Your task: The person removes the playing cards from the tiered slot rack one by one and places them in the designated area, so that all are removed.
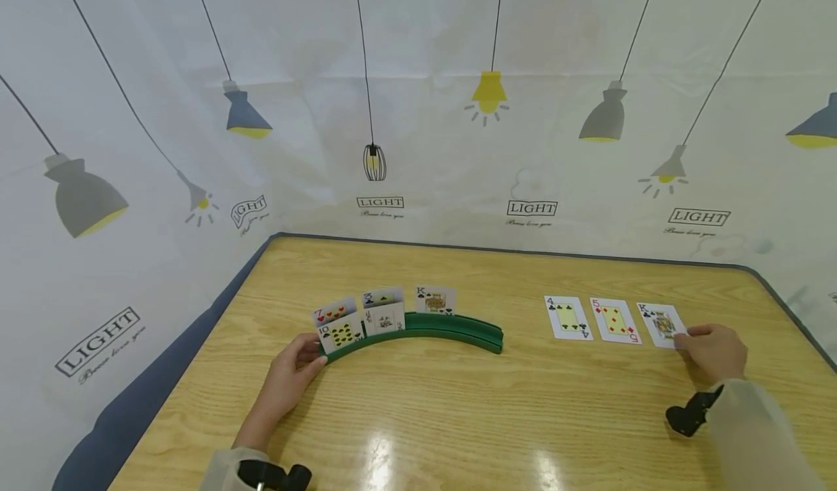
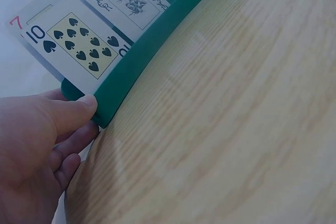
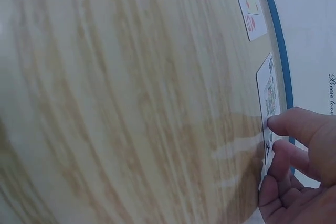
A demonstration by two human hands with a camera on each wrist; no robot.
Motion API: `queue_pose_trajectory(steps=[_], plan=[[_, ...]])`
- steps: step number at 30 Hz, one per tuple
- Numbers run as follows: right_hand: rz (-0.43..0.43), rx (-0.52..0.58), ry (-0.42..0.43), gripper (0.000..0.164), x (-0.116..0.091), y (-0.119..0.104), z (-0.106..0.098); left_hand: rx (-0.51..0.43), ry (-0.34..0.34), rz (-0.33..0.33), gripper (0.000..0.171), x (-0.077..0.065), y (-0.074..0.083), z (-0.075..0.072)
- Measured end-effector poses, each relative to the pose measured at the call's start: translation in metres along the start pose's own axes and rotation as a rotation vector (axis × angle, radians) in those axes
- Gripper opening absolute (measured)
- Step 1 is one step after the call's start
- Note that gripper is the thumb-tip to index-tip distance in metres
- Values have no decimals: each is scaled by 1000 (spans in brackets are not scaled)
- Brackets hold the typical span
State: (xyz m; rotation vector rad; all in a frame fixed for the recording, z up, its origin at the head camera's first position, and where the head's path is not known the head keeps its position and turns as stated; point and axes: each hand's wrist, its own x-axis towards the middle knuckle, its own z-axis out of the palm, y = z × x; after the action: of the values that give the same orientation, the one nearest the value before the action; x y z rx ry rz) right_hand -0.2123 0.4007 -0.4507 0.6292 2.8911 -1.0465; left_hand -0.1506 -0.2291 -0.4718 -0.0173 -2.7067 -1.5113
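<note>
My left hand grips the left end of a curved green card holder, thumb at the front. In the holder, a ten of spades overlaps a red seven. Beside them a joker covers part of a black three, and a black king stands farther along. On the right, my right hand pinches the lower right corner of another black king, thumb on its face. That king lies face up at the end of a row.
Left of the held king lie a five of diamonds and a four of clubs, face up. The wooden table has a dark edge at the back, against a curtain printed with lamps.
</note>
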Motion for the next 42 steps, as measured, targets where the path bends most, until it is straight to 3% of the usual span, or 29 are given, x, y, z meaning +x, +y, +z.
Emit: queue_pose_trajectory(steps=[7, 14, 20, 34, 42], plan=[[57, 89, 18, 56, -1, 2, 0, -3, -3, 1, 34, 0, 1, 0], [-67, 70, 67, 52, -2, -7, -2, -4, 10, -8, 33, -1, 3, 0], [-148, 114, 44, 53, -4, -30, 3, 1, 22, -9, 33, -1, 3, 1], [-445, 160, -6, 44, -25, -101, 34, 10, 25, 6, 33, -1, 3, 1], [-521, 162, -66, 37, -40, -136, 61, 9, 24, 4, 33, 0, 2, 1]])
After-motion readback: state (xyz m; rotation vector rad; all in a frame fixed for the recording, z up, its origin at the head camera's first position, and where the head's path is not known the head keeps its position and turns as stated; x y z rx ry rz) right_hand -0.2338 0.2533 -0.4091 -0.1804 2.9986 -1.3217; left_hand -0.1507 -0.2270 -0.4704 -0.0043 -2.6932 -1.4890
